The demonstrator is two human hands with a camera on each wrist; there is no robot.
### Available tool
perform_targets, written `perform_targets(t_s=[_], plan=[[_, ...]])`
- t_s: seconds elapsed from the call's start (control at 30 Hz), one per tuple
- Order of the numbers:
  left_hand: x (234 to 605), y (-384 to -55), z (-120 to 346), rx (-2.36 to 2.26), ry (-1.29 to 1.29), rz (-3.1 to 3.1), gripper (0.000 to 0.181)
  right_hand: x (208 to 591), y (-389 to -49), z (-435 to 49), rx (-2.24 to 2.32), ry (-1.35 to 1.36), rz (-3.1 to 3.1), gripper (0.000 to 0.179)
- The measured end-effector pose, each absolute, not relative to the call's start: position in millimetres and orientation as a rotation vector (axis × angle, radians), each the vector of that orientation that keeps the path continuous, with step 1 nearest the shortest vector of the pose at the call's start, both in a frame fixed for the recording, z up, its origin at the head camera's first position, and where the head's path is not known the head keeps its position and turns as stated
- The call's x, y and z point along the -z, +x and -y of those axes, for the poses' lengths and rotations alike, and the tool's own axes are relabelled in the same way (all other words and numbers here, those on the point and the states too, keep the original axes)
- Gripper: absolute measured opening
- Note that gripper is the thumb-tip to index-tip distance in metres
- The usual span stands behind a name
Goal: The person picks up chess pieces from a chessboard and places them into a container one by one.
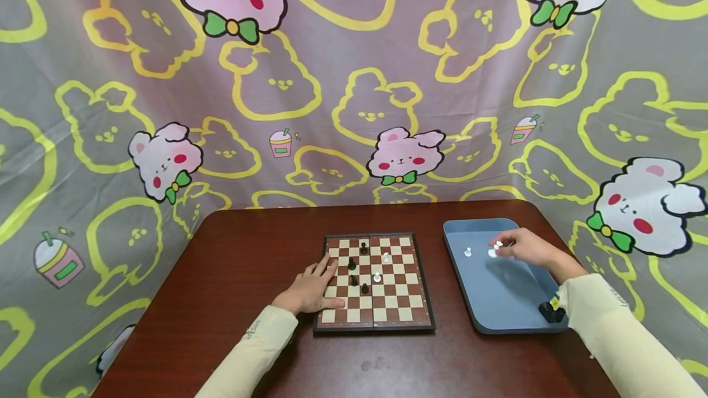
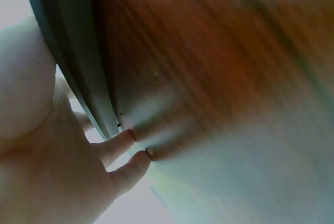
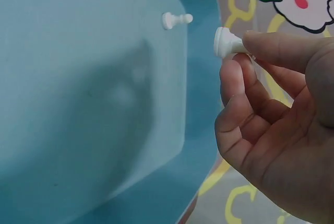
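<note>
My right hand is above the blue tray and pinches a white chess piece between thumb and fingertips. The fingers hide the upper part of that piece in the right wrist view. A white pawn stands in the tray, to the left of this hand. My left hand rests against the left edge of the chessboard, fingers spread and thumb lying over the front squares. On the board stand several black pieces, among them a black pawn, and two white ones, a white pawn and a white piece.
The blue tray lies to the right of the board on a dark brown table. A black object shows at the right wrist, over the tray's near right corner. Patterned cloth hangs behind and beside the table.
</note>
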State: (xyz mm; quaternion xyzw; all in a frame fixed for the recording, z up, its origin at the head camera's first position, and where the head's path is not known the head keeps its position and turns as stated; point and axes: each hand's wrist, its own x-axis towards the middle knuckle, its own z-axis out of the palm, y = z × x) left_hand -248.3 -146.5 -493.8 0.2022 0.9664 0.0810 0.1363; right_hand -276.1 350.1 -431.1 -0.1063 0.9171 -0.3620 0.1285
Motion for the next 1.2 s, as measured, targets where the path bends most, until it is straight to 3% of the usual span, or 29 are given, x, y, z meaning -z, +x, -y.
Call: perform_targets(t_s=[0.6,1.2], plan=[[495,-247,149,-0.248,0.619,-2.807,0.103,455,-286,-344,0.97,-0.314,-2.728,0.02],[488,-244,146,-0.247,0.613,-2.793,0.1,432,-287,-330,1.028,-0.434,-2.708,0.025]])
